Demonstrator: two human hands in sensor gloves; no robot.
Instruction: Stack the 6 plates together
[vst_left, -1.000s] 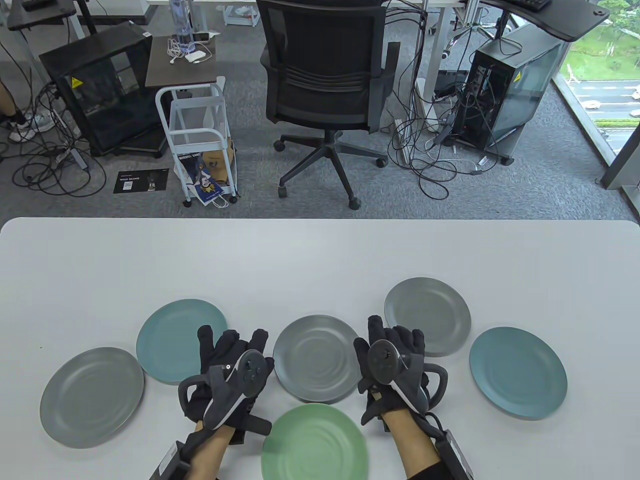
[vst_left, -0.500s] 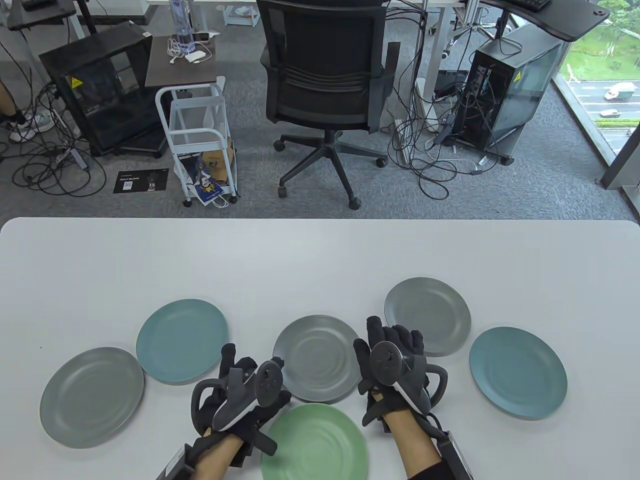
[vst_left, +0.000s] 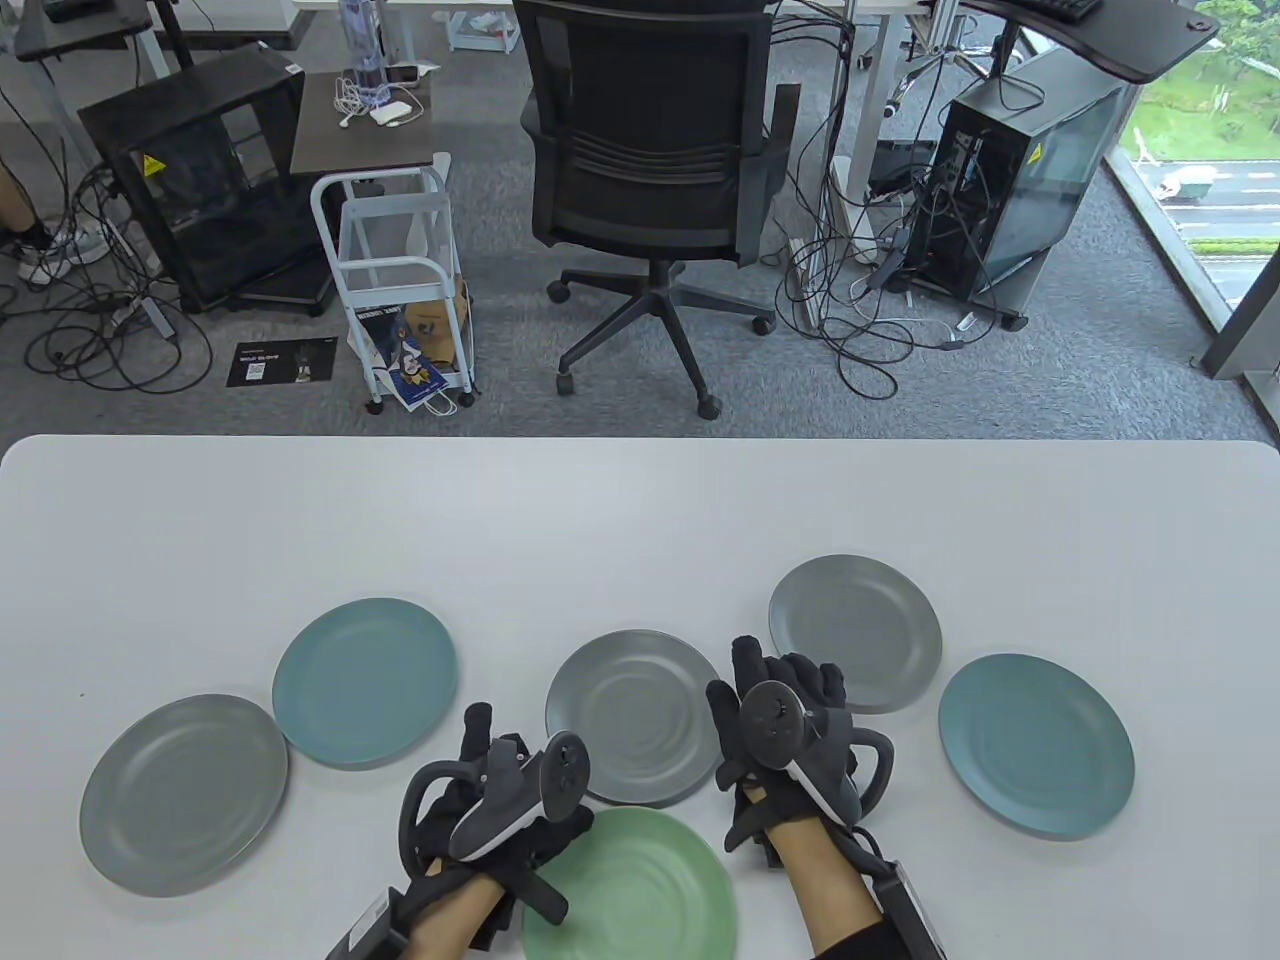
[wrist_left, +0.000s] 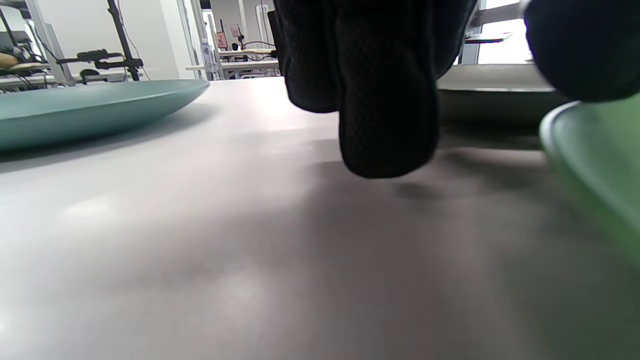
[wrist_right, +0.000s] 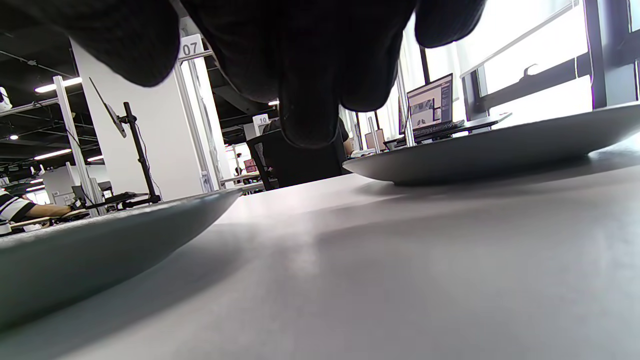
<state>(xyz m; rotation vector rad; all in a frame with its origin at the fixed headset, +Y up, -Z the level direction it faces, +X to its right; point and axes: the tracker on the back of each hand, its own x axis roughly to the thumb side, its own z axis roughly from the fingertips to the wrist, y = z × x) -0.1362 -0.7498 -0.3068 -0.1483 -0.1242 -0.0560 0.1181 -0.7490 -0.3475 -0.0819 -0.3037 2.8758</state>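
Table view: six plates lie separate on white table (vst_left: 640, 520), none stacked. Left hand (vst_left: 500, 810) fingers spread just beside green plate (vst_left: 640, 890) rim, not gripping. Right hand (vst_left: 785, 730) fingers apart, holding nothing, between two grey plates.

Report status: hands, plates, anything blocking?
Left hand at green plate rim, grip unclear. Right hand resting between grey plates, holding nothing. Six plates unstacked. Nothing blocking.

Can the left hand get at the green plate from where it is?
Probably yes: the left hand sits right at the green plate's left rim, thumb over its edge in the left wrist view, with nothing between them.
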